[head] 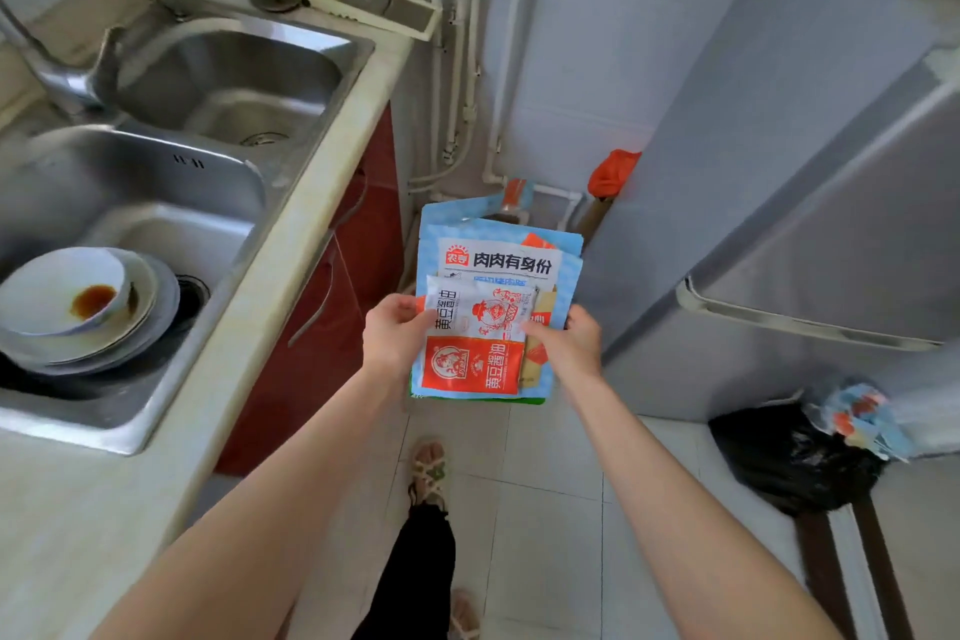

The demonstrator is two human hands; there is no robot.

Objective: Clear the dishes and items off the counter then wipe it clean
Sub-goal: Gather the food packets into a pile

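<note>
Packets (493, 317), a flat stack of sauce sachets on blue pouches, hang over the floor (545, 483) between bench (291, 244) and fridge (779, 224), long axis pointing away from the person. The left hand (392, 333) and right hand (569, 346) pinch its opposite long edges, fingers (537, 330) curled onto the top sachet. What looks like a black bin bag (789, 457), blurred, sits low to the right, nearer the right hand, so the drop likely swings that way.

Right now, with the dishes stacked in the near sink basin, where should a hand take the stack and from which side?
Probably under the rim of the lowest plate, coming from the drain side, where that rim stands free. The top bowl sits tilted with sauce in it, so gripping there may spill.
</note>
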